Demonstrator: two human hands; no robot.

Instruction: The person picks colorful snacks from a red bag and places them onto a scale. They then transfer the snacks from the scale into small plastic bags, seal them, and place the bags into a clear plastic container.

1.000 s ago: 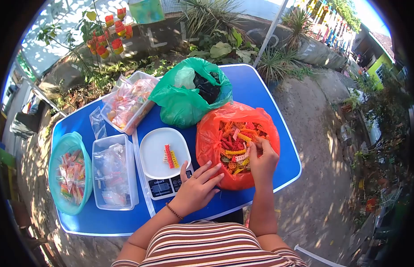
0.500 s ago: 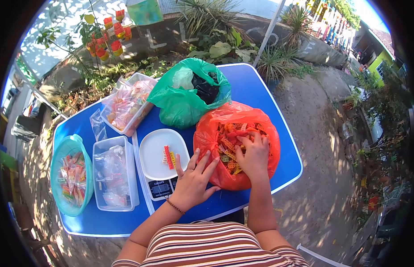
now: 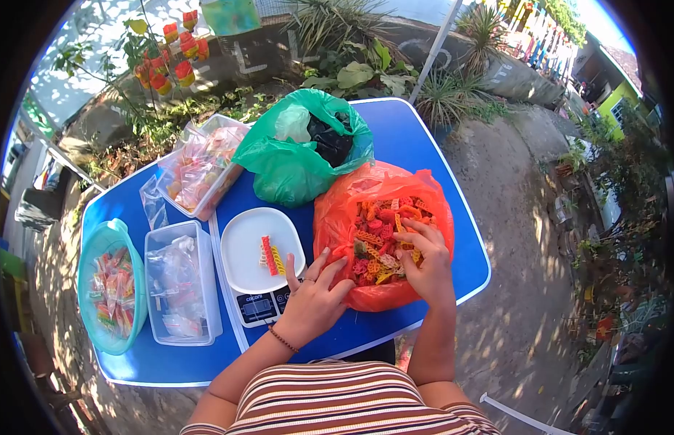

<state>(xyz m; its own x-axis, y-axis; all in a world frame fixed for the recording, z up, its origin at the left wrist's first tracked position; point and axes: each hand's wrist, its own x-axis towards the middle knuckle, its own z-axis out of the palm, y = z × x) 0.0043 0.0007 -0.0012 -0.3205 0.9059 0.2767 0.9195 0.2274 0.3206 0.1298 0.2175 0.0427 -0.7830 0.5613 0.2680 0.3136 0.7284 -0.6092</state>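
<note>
A red plastic bag (image 3: 333,217), its mouth wide, is full of ladder-shaped and wheel-shaped crackers (image 3: 373,250) in red, orange and yellow. My right hand (image 3: 430,267) is at the right of the bag's mouth, with bent fingers and thumb apart over the crackers; I see no piece lifted clear. Spread fingers of my left hand (image 3: 311,304) rest against the bag's near left side. Left of that hand, a white plate-topped kitchen scale (image 3: 239,239) carries a few cracker pieces (image 3: 269,257), red, yellow and pale. Its dark display (image 3: 257,307) faces me.
Behind the red bag sits a green plastic bag (image 3: 279,174) with a black bag inside. To the left are a clear box of packed snacks (image 3: 206,170), a box of plastic bags (image 3: 179,275) and a turquoise basket of small packets (image 3: 109,290). All stand on a blue table (image 3: 402,134).
My right hand has drawn slightly toward me and right, uncovering more crackers. A red piece that was near its fingertips is no longer there. My left hand stays by the bag.
</note>
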